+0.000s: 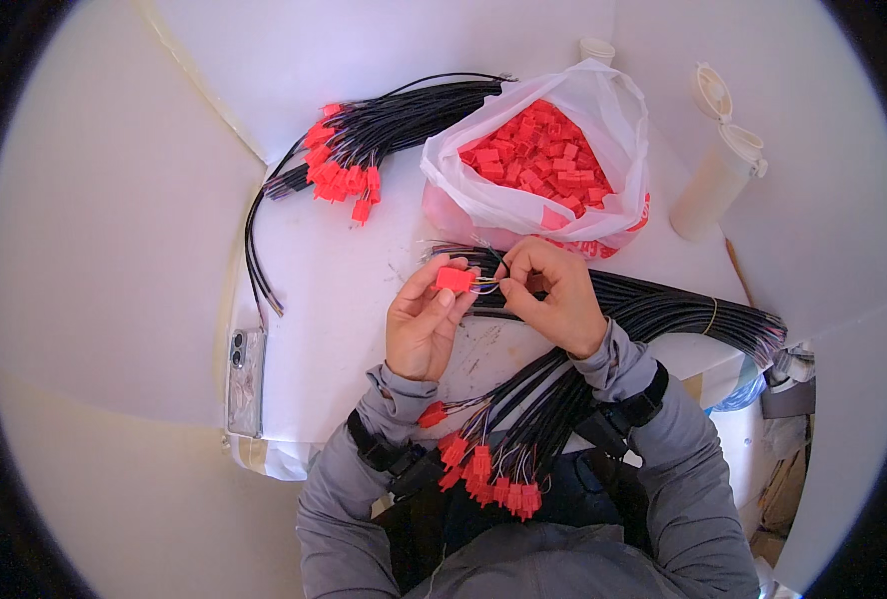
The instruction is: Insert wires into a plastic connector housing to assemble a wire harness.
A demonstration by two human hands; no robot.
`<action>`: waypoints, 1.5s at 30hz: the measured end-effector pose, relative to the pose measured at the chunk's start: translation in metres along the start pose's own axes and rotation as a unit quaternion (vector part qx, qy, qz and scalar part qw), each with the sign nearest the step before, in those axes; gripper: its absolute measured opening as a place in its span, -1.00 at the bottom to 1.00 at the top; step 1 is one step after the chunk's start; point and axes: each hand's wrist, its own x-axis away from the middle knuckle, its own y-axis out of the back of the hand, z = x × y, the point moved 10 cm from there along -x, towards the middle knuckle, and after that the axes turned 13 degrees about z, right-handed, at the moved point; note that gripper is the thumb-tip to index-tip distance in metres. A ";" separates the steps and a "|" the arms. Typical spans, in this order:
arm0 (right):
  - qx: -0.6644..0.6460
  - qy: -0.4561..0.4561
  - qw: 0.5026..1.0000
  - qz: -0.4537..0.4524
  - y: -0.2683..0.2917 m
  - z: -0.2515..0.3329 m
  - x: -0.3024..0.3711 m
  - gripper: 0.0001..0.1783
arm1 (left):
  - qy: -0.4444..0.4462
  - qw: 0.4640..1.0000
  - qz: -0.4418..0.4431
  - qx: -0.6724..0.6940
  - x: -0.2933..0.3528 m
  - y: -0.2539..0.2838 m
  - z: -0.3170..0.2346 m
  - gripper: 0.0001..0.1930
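Over the middle of the table, my left hand (416, 331) grips a red plastic connector housing (454, 279) between thumb and fingers. Thin coloured wires (485, 286) run from the housing's right side towards my right hand (555, 299). That hand is closed in a pinch on a wire, its fingertips just right of the housing. Beneath and beyond both hands lies a bundle of black cables (663, 304), tied near its right end. Closer to my body, more black cables (538, 409) hang over the table edge, with red connectors (480, 464) on their ends.
Loose red housings (533, 155) fill an opened white plastic bag (448, 200) behind my hands. Back left lies another cable bundle (414, 120) with red connectors. A phone (246, 384) sits at the left edge. A cream bottle (713, 190) with its lid up stands at the right.
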 end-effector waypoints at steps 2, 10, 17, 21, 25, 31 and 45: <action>0.005 0.008 1.000 0.000 -0.001 0.003 0.000 -0.85 | -0.001 1.000 0.001 -0.003 0.000 -0.001 -0.001 -0.63; 0.064 0.005 0.998 0.005 0.001 0.015 0.000 -0.89 | -0.004 1.000 0.006 -0.006 0.000 -0.005 -0.003 -0.63; 0.206 0.122 0.971 0.024 -0.004 0.047 0.002 -0.88 | 0.001 1.000 -0.002 0.005 0.001 -0.001 -0.001 -0.63; 0.266 0.153 0.950 0.053 -0.012 0.053 0.004 -0.85 | 0.016 1.000 0.009 0.000 0.001 -0.001 0.002 -0.63; 0.310 0.148 0.936 0.079 -0.017 0.054 0.006 -0.80 | 0.043 0.998 0.010 0.043 0.000 -0.001 0.008 -0.62; 0.371 0.149 0.910 0.112 -0.025 0.052 0.009 -0.69 | 0.050 0.996 0.009 0.074 0.001 0.001 0.011 -0.63; 0.164 0.056 0.985 0.008 -0.004 0.039 0.004 -0.86 | -0.006 0.999 0.026 -0.025 0.001 -0.006 -0.003 -0.68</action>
